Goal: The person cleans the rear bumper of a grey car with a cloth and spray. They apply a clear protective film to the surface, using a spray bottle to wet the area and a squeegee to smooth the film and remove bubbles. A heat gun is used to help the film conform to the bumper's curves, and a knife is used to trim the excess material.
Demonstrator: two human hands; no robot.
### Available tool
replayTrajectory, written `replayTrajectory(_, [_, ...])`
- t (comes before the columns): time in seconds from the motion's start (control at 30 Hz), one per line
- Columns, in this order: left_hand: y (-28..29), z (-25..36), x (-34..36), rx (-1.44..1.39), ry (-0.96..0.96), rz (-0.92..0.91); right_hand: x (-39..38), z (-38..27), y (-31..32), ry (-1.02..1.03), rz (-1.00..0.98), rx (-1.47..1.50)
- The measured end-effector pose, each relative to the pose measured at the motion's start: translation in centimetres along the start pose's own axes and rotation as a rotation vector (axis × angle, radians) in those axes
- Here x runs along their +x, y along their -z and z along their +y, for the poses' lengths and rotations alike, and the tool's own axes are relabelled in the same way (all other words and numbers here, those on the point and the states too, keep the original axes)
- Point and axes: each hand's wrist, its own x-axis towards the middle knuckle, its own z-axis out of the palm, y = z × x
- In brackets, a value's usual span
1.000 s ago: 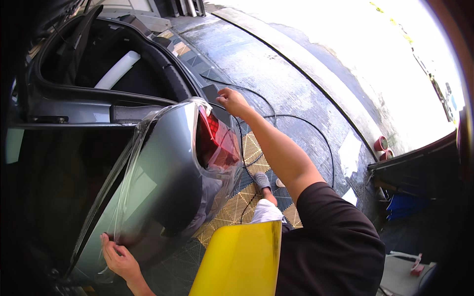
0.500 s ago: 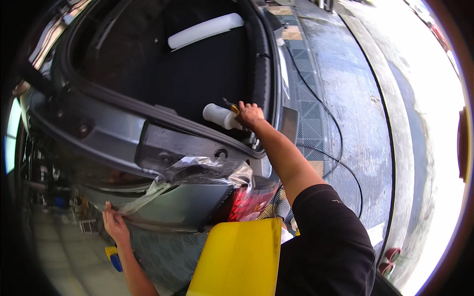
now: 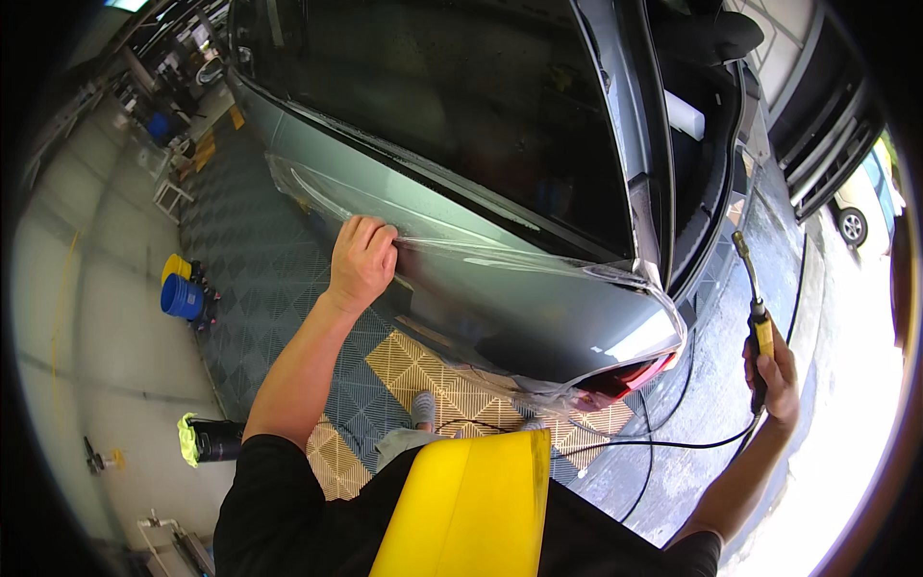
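One clear film [image 3: 548, 288], one hosed tool [image 3: 757, 310]: both held

Your left hand [image 3: 361, 262] is closed, pinching the film against one grey car [image 3: 471, 207]; its fingertips are hard to make out. The film lies over the bodywork below a dark window. Your right hand [image 3: 777, 380] wraps the tool's yellow-and-black handle. Two buckets, one blue [image 3: 181, 296], one yellow [image 3: 174, 266], overlap; contents hidden. The car's open rear compartment holds one white roll [image 3: 684, 115], partly concealed.
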Motion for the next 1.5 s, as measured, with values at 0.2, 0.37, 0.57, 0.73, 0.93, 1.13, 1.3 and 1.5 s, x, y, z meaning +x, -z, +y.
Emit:
replayTrajectory(0.2, [-0.9,-1.8,1.9,-0.192,-0.251,0.014,3.1,-19.2,-9.8,-0.046,-0.475,-0.628])
replayTrajectory(0.37, [-1.5,-3.1,1.4,-0.288,-0.293,0.038,7.0,-26.6,-17.7,-0.469,-0.454,-0.786])
replayTrajectory(0.57, [1.3,-2.7,1.4,-0.547,-0.136,0.104,5.5,-24.6,-21.3,-0.192,-0.538,-0.606])
replayTrajectory(0.73, [6.6,2.8,1.2,-1.984,0.692,-0.544,3.9,-20.5,-25.7,0.032,-0.697,-0.497])
replayTrajectory(0.93, [5.4,6.3,1.7,-1.999,0.526,-0.506,2.3,-18.1,-21.5,-0.290,-0.722,-0.123])
replayTrajectory(1.13, [1.3,6.8,4.6,-1.317,0.223,-0.149,4.0,-18.3,-16.9,-0.327,-0.549,-0.286])
replayTrajectory(1.3, [0.5,-0.8,2.0,-0.187,-0.105,-0.105,6.5,-21.5,-14.5,-0.332,-0.452,-0.555])
replayTrajectory(1.5, [1.0,-4.9,1.4,-0.121,-0.150,-0.218,8.6,-22.5,-17.5,-0.252,-0.539,-0.583])
